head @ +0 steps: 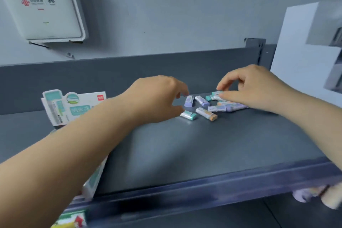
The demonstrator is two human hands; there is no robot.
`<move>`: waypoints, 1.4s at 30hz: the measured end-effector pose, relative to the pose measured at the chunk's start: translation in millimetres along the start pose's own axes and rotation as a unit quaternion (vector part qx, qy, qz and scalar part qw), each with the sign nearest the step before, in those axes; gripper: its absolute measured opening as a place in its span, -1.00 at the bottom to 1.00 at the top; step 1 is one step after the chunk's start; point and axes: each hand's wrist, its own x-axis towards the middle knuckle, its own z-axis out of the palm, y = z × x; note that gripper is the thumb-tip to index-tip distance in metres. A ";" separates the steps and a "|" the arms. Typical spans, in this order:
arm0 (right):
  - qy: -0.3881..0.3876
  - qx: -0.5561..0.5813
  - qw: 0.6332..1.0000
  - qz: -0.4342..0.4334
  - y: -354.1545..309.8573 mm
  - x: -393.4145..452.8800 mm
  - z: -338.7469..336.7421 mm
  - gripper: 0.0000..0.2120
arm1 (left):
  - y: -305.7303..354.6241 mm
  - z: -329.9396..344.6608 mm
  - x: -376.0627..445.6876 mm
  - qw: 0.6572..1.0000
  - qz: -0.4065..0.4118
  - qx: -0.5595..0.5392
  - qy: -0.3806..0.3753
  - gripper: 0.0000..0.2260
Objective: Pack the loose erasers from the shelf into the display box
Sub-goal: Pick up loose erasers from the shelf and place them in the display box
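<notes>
Stage: early, by judgement; nothing seen packed.
Erasers: loose on shelf, right of box.
Left hand: curled loosely, empty, near erasers.
Right hand: pinching one eraser.
Left to do: all.

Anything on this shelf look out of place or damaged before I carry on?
Only the erasers: scattered at mixed angles in a loose heap between both hands, not in the display box standing at the left. No visible damage.
</notes>
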 end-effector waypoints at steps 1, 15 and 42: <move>-0.019 -0.009 1.000 -0.005 12.9 2.4 -2.9 -0.98 | 9.1 5.1 10.6 1.000 -0.007 0.003 -0.018 -0.71; -0.206 -0.085 0.971 -0.090 83.2 59.5 29.1 -0.88 | 56.1 55.3 78.4 0.970 -0.181 -0.046 -0.158 -0.64; -0.136 0.206 0.968 0.046 88.4 27.0 -14.3 -0.94 | 83.7 56.8 55.8 0.987 -0.121 -0.075 -0.078 -0.87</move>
